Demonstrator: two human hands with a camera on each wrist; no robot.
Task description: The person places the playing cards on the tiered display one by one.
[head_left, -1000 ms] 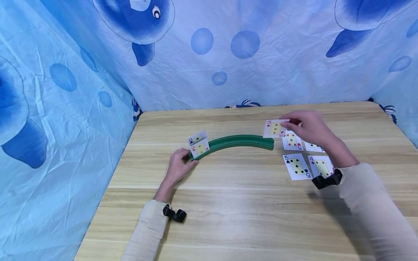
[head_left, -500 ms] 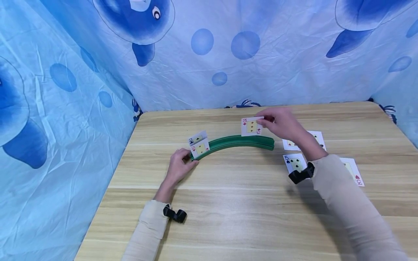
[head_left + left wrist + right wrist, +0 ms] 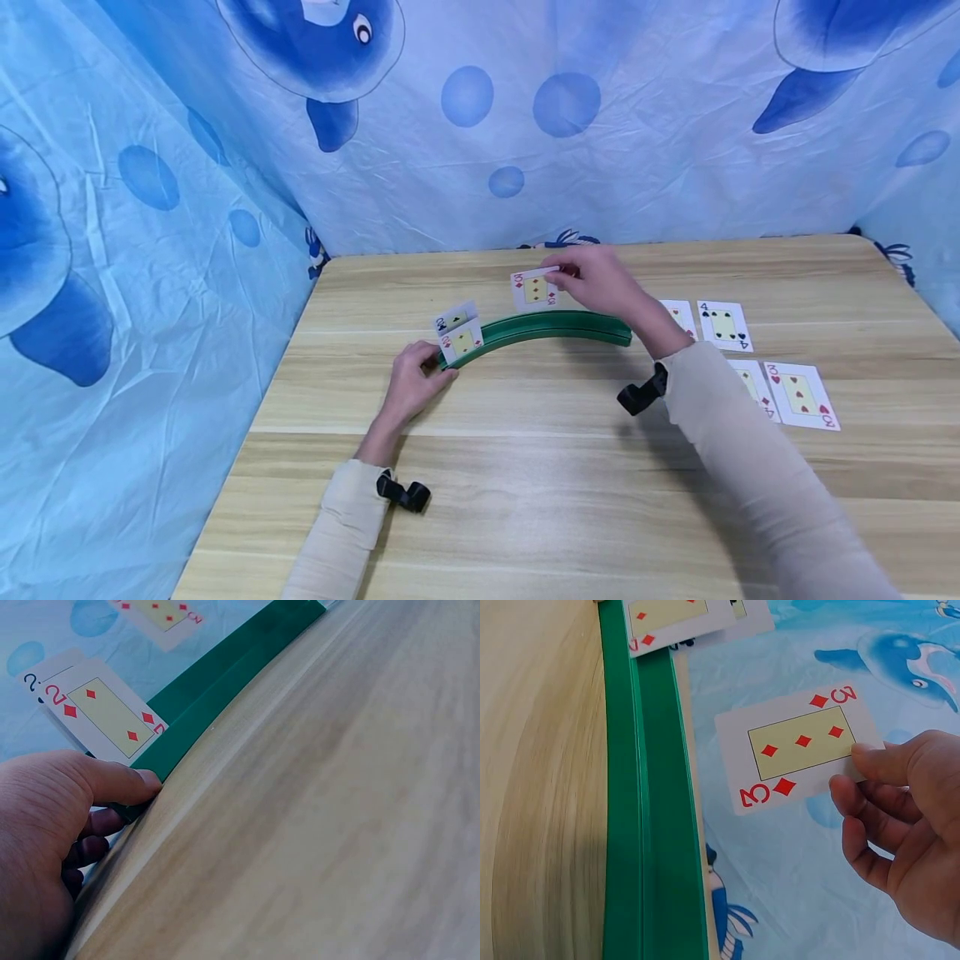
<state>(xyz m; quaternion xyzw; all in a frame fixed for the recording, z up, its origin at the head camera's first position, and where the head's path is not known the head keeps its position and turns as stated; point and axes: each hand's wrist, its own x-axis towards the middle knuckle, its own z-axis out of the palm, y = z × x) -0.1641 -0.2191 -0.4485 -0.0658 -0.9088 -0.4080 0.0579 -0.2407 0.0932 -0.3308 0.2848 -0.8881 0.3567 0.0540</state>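
A curved green card holder (image 3: 555,323) lies across the table, its left end gripped between the thumb and fingers of my left hand (image 3: 408,385). Two cards stand in its slots at that end: the two of diamonds (image 3: 105,712) in front and a black-suited two (image 3: 456,317) behind it, partly covered. My right hand (image 3: 596,283) pinches the three of diamonds (image 3: 802,746) by one edge between thumb and fingers. That card is in the air above and behind the holder, apart from it, to the right of the standing cards.
Face-up cards lie in two rows at the right: the four of spades (image 3: 723,326), the three of hearts (image 3: 802,397), a four of diamonds (image 3: 756,388) and a red card (image 3: 678,318), some partly behind my right arm. A blue patterned curtain (image 3: 502,125) hangs behind the wooden table (image 3: 525,500).
My right hand has carried the three of diamonds leftward along the holder, from its right end towards the standing cards. My left hand has stayed on the holder's left end.
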